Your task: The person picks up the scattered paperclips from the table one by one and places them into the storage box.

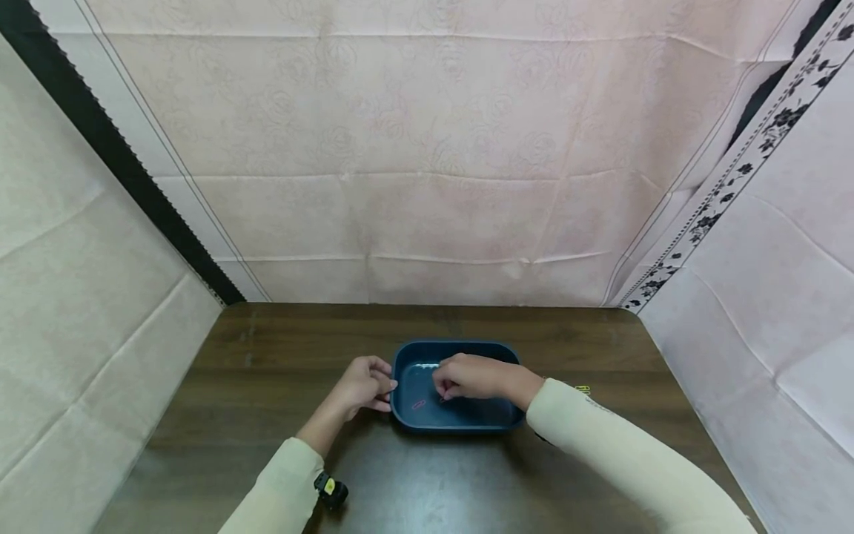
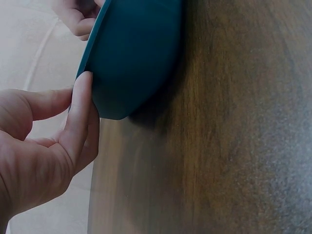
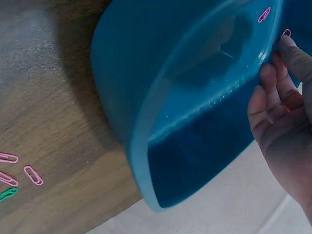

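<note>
Right wrist view: pink paperclip [image 3: 287, 32] at fingertips of right hand [image 3: 287, 109]

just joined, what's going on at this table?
A person's left hand grips the rim of a blue tray on a wooden table. The right hand, over the tray's inside, holds a reddish paperclip. A pink paperclip lies on the tray floor; other pink paperclips and a green paperclip lie on the table beside it.
</note>
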`<control>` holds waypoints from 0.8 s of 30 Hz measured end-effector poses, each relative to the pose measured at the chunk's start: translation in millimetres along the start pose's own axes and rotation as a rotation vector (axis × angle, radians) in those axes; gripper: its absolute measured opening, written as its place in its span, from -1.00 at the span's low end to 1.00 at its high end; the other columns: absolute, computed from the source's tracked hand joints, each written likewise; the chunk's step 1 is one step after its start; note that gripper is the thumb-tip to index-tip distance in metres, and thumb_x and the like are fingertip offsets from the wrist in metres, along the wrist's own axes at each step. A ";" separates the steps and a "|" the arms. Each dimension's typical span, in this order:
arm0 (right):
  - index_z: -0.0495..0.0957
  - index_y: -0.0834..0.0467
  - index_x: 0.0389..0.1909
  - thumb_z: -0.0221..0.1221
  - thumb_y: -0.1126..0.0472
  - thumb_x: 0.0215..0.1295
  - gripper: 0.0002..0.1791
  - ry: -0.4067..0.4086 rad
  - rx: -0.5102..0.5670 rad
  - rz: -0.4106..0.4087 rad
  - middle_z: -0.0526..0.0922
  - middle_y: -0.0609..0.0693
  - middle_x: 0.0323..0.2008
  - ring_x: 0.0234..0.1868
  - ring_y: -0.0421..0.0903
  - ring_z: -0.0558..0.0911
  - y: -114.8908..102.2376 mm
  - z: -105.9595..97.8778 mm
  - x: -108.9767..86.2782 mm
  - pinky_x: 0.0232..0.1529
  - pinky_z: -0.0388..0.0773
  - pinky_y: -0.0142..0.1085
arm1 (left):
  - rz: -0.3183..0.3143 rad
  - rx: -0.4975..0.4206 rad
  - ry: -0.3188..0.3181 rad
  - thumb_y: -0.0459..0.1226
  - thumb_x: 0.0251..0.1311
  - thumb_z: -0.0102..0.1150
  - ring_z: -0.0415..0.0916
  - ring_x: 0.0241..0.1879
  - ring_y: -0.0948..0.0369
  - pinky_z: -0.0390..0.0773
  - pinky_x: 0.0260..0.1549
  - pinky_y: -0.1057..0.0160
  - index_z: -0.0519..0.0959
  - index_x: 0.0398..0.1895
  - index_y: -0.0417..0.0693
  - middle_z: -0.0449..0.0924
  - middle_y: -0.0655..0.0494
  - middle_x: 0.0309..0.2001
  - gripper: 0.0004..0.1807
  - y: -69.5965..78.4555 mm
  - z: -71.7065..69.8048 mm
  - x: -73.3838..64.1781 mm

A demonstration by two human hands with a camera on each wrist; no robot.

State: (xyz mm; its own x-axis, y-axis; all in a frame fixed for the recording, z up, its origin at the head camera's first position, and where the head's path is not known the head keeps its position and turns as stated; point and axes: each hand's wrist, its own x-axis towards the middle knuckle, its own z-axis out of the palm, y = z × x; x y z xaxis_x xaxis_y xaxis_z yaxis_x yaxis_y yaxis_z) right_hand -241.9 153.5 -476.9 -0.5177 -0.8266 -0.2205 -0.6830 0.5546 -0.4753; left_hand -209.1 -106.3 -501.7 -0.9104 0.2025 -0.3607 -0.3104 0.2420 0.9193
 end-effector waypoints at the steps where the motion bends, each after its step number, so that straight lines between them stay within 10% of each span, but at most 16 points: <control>1: 0.63 0.02 -0.28 0.26 0.21 0.45 -0.93 -0.003 -0.004 -0.002 0.58 -0.17 -0.33 -0.34 -0.31 0.50 -0.6 -0.3 1.0 -0.27 0.58 -0.52 | 0.000 -0.001 0.001 -0.47 0.36 0.23 0.63 -0.41 0.09 0.81 -0.39 0.12 0.47 0.09 -0.36 0.61 -0.20 -0.22 -0.71 0.0 -0.2 0.1; 24: 0.64 0.01 -0.28 0.25 0.19 0.47 -0.92 -0.103 -0.045 0.019 0.58 -0.22 -0.39 -0.40 -0.33 0.51 2.7 9.6 16.8 -0.36 0.56 -0.52 | -0.004 -0.007 -0.007 -0.47 0.36 0.24 0.63 -0.42 0.11 0.81 -0.40 0.13 0.47 0.09 -0.35 0.61 -0.20 -0.23 -0.71 -1.7 -1.1 0.8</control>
State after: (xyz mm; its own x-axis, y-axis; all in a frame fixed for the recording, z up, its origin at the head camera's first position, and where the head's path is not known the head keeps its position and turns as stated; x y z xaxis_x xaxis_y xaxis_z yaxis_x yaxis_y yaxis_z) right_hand -247.5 140.2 -490.1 -0.4769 -0.8201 -0.3162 -0.6971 0.5720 -0.4322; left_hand -209.7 -107.7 -503.4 -0.9073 0.2077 -0.3657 -0.3163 0.2363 0.9188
